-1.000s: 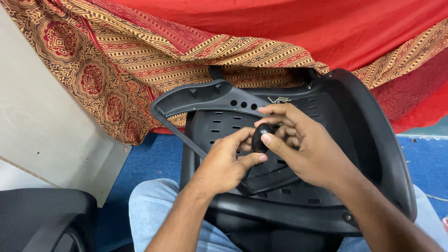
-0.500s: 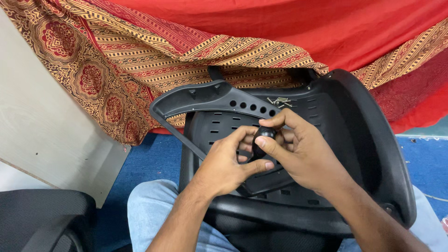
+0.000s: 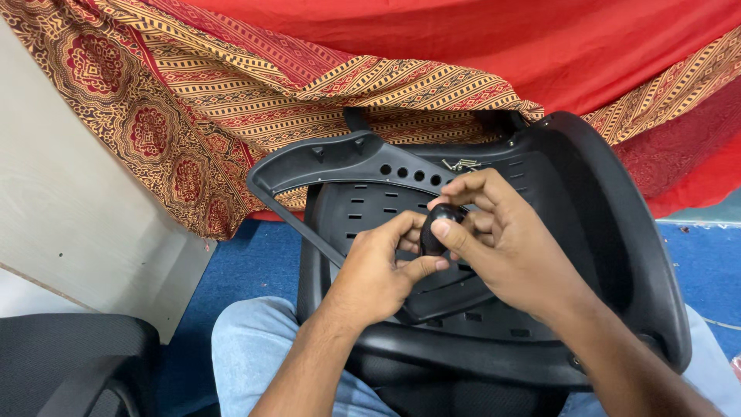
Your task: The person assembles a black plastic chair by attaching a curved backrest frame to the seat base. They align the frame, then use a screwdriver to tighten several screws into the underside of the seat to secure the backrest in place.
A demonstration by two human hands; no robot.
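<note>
In the head view, compared with the frame half a second before, the small black knob [image 3: 432,230] had risen a little out of the fingers, and the right thumb lay across its lower side; a second before, the knob sat lower and more hidden. Both hands stayed over the middle of the black plastic chair shell [image 3: 617,232], which rested on the person's lap on the blue jeans [image 3: 255,347].

The knob was oval, its long axis running from about 1 o'clock down to 7 o'clock, the upper end pointing toward the slotted back of the shell. The right hand [image 3: 517,255] was clamped on it, thumb beneath and fingertips curled over the top. The left hand [image 3: 378,270] was closed too, its thumb and forefinger pinching the knob's lower left side.

At 12 o'clock from the hands, a small cluster of screws [image 3: 461,164] lay on the shell beside a row of round holes. Behind, a red and patterned cloth [image 3: 231,85] hung down to the blue floor [image 3: 247,255]. At 8 o'clock stood a dark chair arm [image 3: 69,363].
</note>
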